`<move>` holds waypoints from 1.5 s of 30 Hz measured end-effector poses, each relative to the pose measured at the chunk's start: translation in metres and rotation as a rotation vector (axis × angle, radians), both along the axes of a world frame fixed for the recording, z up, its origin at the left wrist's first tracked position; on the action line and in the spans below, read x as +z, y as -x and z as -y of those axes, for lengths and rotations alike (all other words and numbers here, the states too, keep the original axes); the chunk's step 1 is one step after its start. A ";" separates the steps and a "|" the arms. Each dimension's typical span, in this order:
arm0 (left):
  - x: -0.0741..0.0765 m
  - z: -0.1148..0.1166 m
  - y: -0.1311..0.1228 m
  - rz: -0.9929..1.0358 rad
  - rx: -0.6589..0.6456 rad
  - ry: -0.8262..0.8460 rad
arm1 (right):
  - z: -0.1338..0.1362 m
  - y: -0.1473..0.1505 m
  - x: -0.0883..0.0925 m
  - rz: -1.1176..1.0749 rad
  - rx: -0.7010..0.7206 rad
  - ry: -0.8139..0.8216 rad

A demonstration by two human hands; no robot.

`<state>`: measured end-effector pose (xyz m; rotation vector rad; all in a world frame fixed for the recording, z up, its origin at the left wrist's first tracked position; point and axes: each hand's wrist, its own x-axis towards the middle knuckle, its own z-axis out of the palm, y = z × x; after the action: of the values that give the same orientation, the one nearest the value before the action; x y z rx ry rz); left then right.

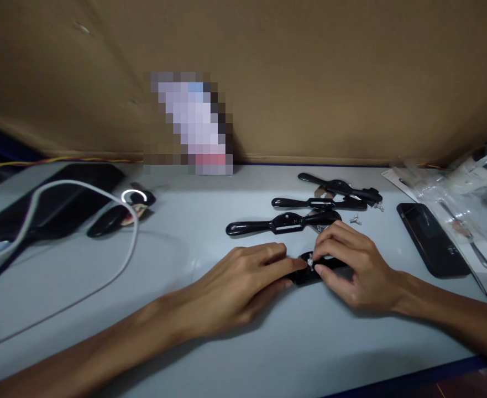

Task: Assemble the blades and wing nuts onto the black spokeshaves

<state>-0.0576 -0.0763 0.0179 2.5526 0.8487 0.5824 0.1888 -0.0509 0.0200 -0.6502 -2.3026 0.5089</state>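
Observation:
A black spokeshave (304,278) lies on the table between my hands. My left hand (241,279) is closed round its left handle, with the index finger reaching to the middle of the body. A silver wing screw (310,262) stands at the centre of the body. My right hand (357,268) has its thumb and fingertips pinched at this screw and covers part of the right handle. Just beyond lies another black spokeshave (249,227), with two more, a spokeshave (287,203) and a spokeshave (332,185), further back. A loose wing screw (355,219) rests near them.
At the right are a black phone (434,240) and clear plastic packaging with a card (475,243). A white cable (133,243) loops over the left side, near a black bag-like object (61,199). A brown cardboard panel (309,83) closes off the back.

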 end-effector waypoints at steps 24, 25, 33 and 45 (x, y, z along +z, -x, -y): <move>-0.002 0.002 0.000 0.030 0.065 0.108 | -0.002 -0.004 -0.003 0.001 0.047 -0.122; -0.002 0.002 0.000 0.026 0.060 0.116 | -0.002 -0.004 -0.002 0.009 0.070 -0.136; -0.004 0.002 0.000 0.020 0.072 0.049 | -0.004 -0.005 -0.005 -0.037 -0.005 -0.148; -0.003 0.002 0.000 0.031 0.066 0.065 | -0.002 -0.004 -0.004 -0.014 -0.026 -0.115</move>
<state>-0.0577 -0.0785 0.0145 2.4591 0.9293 0.6032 0.1926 -0.0486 0.0161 -0.6181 -2.2880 0.3646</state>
